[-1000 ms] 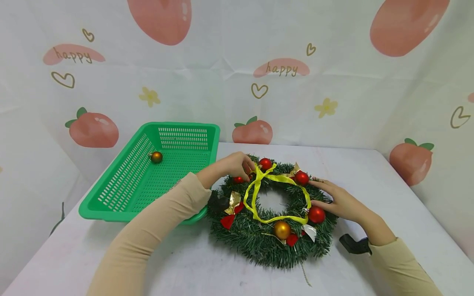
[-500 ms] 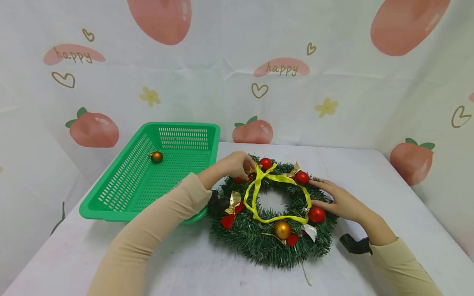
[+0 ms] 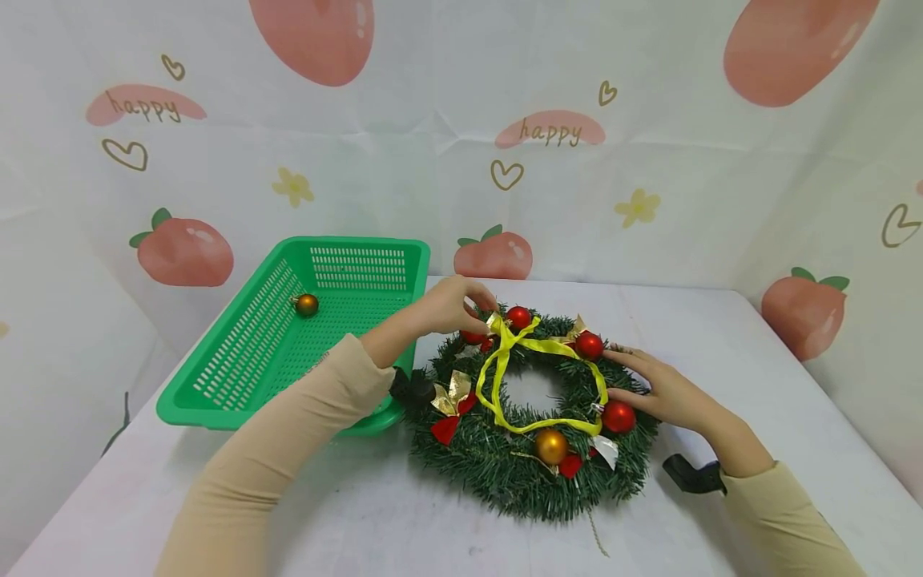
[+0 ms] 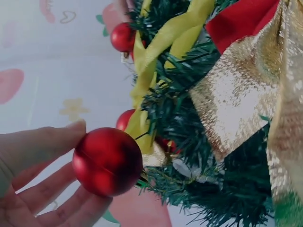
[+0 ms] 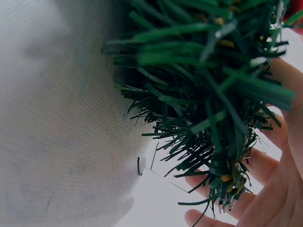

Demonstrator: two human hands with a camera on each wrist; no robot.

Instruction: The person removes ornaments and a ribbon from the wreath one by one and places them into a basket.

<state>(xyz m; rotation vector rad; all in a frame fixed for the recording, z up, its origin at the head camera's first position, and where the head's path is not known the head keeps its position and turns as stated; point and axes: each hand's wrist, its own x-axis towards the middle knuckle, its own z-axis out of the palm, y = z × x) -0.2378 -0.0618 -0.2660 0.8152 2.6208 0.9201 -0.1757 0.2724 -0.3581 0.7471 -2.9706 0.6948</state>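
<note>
One red ball [image 4: 108, 163] on the wreath [image 3: 497, 473] lies five o'clock from the nearer left hand [image 3: 450, 306], grip wide.

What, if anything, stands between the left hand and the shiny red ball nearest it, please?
Nothing visible does: the left hand is right at the shiny red ball, and the green tinsel wreath lies on the ball's other side.
</note>
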